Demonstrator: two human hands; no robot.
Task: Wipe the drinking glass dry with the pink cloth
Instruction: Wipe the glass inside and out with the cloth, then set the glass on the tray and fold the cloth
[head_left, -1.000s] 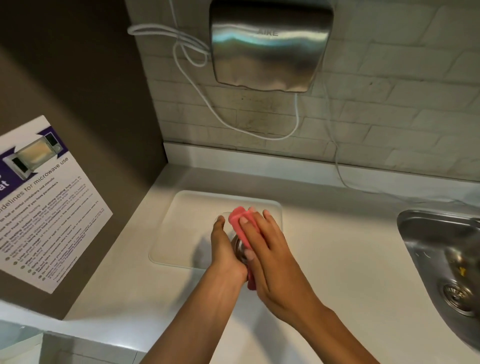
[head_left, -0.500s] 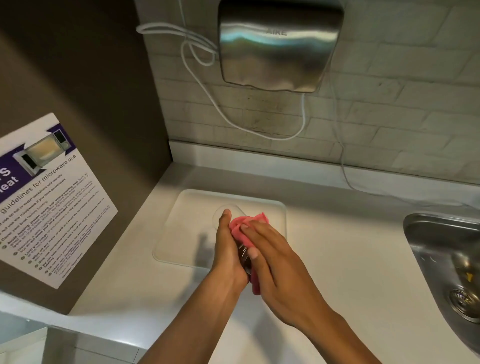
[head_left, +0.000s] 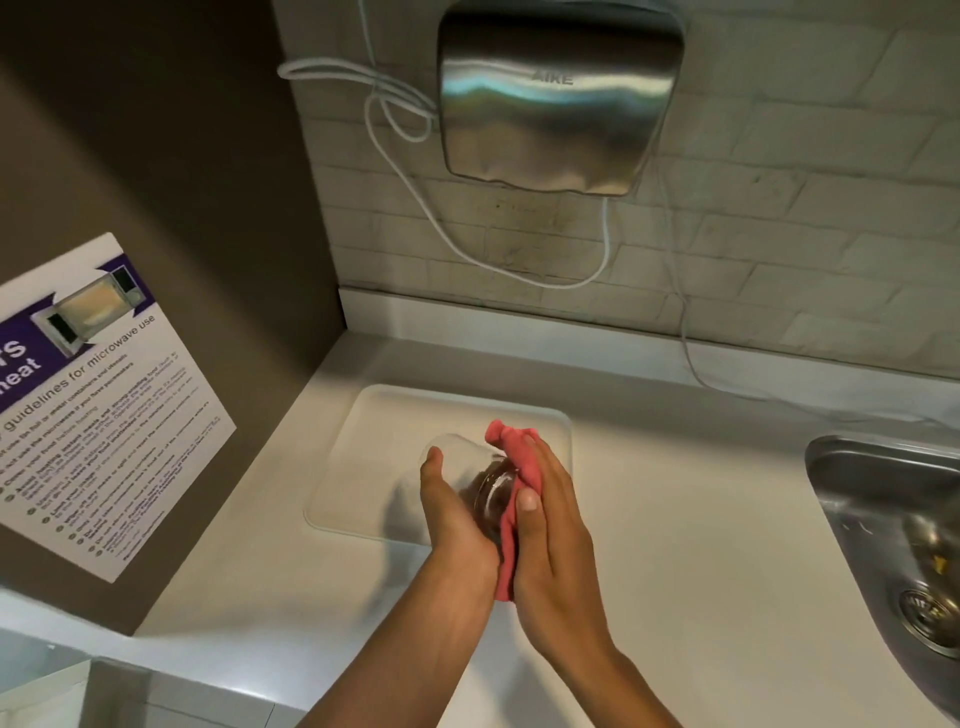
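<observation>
- Head view: the drinking glass (head_left: 475, 486) is held in the air between both hands, lying on its side above the near edge of a pale tray (head_left: 363, 467) on the white table (head_left: 675, 519).
- The left hand (head_left: 457, 525) is cupped under and around the glass; its grip is curled against the glass wall, with the thumb raised along the left side.
- The pink cloth (head_left: 511, 467) is pressed against the right side of the glass by the right hand (head_left: 556, 540); this grip is closed flat over the cloth, with the thumb laid across it.
- One bunched end of the cloth is seen sticking up past the fingertips, and another end hangs down between the two wrists.
- A steel sink (head_left: 893, 530) is set into the table well to the right.
- A metal hand dryer (head_left: 556, 98) is fixed on the tiled wall behind, with white cables (head_left: 395, 109) looped beside it.
- A printed notice about microwave use (head_left: 98, 410) is stuck on the brown panel at the left.
</observation>
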